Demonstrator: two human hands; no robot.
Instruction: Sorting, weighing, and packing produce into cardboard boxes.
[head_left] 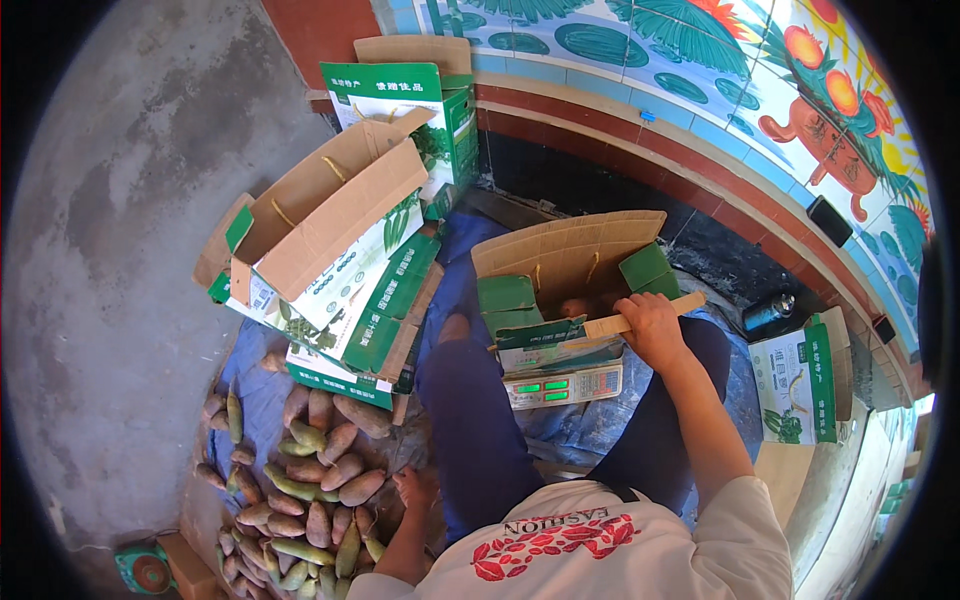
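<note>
A cardboard box [580,245] with green side flaps stands between my knees on a digital scale [560,388] with a lit green display. My right hand [652,330] grips the box's near flap [620,322], its fingers curled over the bare cardboard edge. Something reddish-brown lies inside the box, mostly in shadow. On my left, my left hand [412,490] is low beside a pile of reddish-brown roots that look like sweet potatoes [362,487], its fingers partly apart and apparently holding nothing. Long green radishes [300,484] are mixed into the pile.
Several printed green-and-white cartons [340,215] are stacked at the far left, the upper one open. Another carton [800,385] stands at the right near a metal bottle [768,312]. A blue tarp [452,262] covers the floor. The tiled wall [640,60] rises behind.
</note>
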